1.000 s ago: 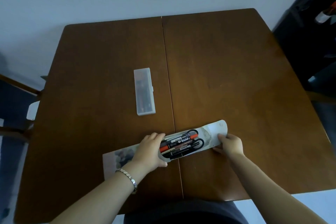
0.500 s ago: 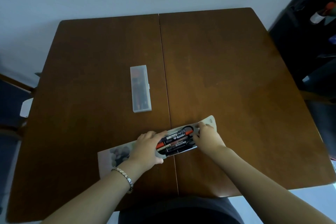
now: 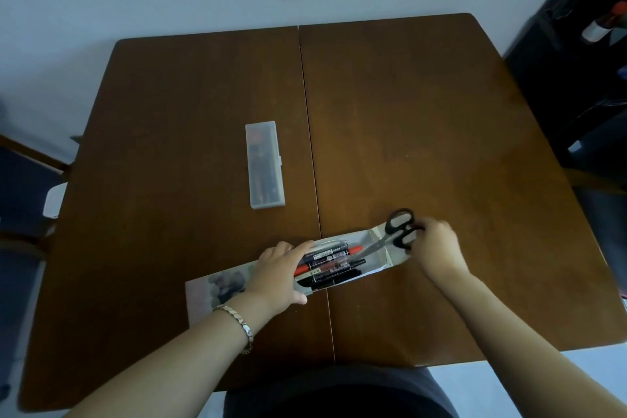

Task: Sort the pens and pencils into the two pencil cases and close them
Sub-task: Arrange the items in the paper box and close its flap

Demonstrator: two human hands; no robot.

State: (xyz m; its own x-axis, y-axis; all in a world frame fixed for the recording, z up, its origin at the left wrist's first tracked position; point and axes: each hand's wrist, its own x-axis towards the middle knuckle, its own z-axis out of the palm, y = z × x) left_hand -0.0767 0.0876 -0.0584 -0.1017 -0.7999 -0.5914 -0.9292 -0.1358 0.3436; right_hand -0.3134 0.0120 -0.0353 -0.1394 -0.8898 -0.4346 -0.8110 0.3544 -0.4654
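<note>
Brown wooden tabletop (image 3: 424, 119) with a seam down the middle. Patterned pencil case (image 3: 222, 285) lies open near the front edge, slanting across the seam, its printed flap spread flat to the left. Tray part holds several markers (image 3: 330, 258), black and red-orange, lying lengthwise side by side. Left hand (image 3: 281, 276), bracelet (image 3: 239, 327) on the wrist, spans the tray's left end: fingers laid over the far rim, thumb against the near wall, holding the case. Right hand (image 3: 439, 248), slightly blurred, has its fingers curled round the black handles of a pair of scissors (image 3: 397, 232) above the case's right end. Blades closed, angled down and left, tips in among the markers. Clear plastic pencil case (image 3: 265, 164) lies shut on the left half, well apart from both hands, dark and reddish pens faintly visible through the lid.
</note>
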